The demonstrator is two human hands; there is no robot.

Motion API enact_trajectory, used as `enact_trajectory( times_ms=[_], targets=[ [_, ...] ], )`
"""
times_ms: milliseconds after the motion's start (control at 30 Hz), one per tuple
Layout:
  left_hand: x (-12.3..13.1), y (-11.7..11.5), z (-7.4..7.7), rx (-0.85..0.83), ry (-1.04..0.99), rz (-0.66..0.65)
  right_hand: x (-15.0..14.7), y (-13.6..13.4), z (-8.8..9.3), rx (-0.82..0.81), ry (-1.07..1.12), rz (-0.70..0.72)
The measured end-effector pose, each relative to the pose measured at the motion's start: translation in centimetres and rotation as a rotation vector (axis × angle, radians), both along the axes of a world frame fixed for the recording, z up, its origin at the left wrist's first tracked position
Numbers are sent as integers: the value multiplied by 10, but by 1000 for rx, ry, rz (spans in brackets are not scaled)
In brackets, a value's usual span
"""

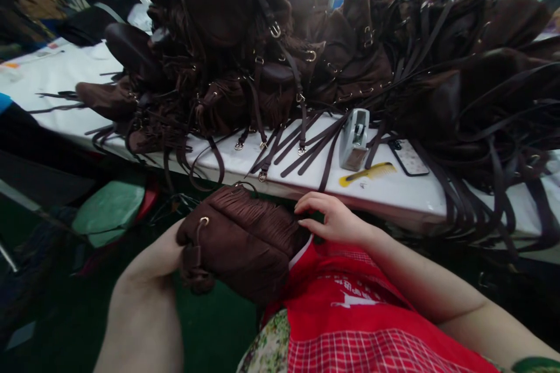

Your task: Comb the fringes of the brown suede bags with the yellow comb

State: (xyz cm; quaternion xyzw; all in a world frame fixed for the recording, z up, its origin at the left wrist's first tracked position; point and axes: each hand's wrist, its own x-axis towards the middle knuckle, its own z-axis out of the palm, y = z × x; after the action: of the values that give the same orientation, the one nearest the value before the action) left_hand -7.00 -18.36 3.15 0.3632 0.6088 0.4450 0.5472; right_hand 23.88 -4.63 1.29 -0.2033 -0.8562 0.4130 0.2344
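Note:
A dark brown bag with gathered fabric, gold eyelets and a drawstring lies tilted in front of my body, below the table edge. My left forearm runs up to its left side. The left hand itself is hidden behind or inside the bag, so its fingers do not show. At the bag's right end is my right hand, thumb and fingers apart with a gap between them. Its fingertips are at or very near the fabric; whether they touch it I cannot tell.
Many dark brown bags with straps and buckles are heaped on the white table. Near its front edge lie a grey tape dispenser, a yellow comb and a phone. A green stool stands at lower left.

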Motion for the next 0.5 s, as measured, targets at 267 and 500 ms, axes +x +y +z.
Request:
enact_trajectory(
  times_ms=[267,500],
  targets=[
    [36,12,14,-276,14,-413,-20,-12,12,39,26,192],
    [56,14,-16,-213,-44,-332,-31,-23,-8,-16,-23,234]
  ],
)
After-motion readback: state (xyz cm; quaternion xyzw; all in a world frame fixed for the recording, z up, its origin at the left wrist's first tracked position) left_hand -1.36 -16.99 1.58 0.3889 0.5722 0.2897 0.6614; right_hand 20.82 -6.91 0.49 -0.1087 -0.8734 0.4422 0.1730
